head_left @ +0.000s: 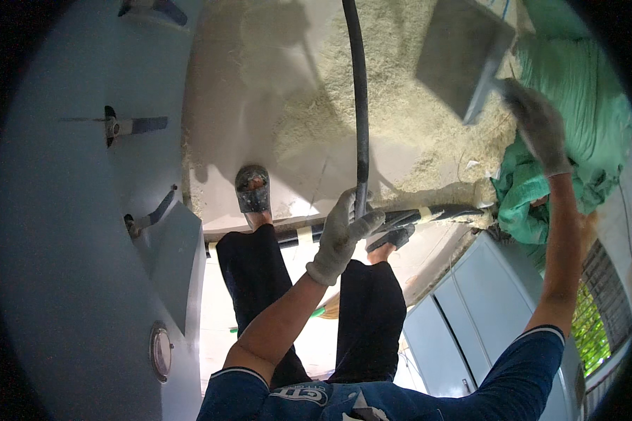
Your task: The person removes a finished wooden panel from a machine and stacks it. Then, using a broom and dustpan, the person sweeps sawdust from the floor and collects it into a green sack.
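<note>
Setting: pale concrete floor (pixel 260 105) seen from above, spread across the upper centre with a heap of yellowish husk-like grain (pixel 400 77); a large grey machine housing (pixel 70 231) fills the left of the frame.
Left hand: my gloved left hand (pixel 340 235), centre of frame, fingers curled shut around a dark hose (pixel 360 105).
Hose axis: long axis runs near vertical in the picture, from my grip up to the top edge, crossing the grain; which end is the mouth I cannot tell.
Right hand: my gloved right hand (pixel 537 126), upper right, closed on the handle of a flat grey scoop (pixel 460 52), its blade tilted over the heap.
Surroundings: green sacking (pixel 576 91) along the right edge; a taped dark pipe (pixel 428 214) lying crosswise by my sandalled feet (pixel 253 189).
Progress, as judged: much grain lies loose on the floor; bare concrete at upper left suggests part is cleared, most remains.
</note>
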`<state>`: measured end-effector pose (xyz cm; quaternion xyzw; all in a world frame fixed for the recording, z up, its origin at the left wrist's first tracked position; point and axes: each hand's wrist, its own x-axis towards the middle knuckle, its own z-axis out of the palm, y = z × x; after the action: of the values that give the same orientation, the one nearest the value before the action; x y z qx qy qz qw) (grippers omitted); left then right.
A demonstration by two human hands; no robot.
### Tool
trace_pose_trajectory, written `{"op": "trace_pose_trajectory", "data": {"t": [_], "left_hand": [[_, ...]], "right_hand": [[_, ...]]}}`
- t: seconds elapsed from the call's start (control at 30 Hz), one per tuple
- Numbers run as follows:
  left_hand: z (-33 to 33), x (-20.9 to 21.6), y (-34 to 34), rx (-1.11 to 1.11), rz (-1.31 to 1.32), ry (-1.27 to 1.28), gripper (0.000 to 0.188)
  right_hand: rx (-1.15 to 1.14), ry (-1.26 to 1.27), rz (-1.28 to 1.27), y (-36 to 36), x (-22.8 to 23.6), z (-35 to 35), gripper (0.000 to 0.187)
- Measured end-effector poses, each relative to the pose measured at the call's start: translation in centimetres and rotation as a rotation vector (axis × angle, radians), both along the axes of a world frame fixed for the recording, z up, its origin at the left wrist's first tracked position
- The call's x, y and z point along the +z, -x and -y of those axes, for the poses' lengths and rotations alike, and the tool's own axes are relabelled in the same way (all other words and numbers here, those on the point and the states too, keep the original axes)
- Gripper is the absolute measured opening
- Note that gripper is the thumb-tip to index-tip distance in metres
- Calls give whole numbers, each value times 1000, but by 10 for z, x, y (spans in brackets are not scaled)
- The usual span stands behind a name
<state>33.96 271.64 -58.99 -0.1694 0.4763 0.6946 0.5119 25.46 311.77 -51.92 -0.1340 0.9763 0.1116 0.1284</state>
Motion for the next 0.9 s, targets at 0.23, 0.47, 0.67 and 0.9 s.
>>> {"op": "trace_pose_trajectory", "data": {"t": [0.23, 0.47, 0.67, 0.9], "left_hand": [[-3, -7, -3, 14, -74, 32, 52], [-3, -8, -3, 12, 20, 6, 51], [-3, -16, -5, 65, 45, 0, 39], [7, -50, -15, -157, -365, 393, 27]], "right_hand": [[20, 559, 368, -22, -129, 174, 19], [-100, 204, 413, -59, -147, 100, 23], [-150, -378, 212, -86, -26, -23, 36], [-624, 173, 465, -196, -18, 54, 55]]}}
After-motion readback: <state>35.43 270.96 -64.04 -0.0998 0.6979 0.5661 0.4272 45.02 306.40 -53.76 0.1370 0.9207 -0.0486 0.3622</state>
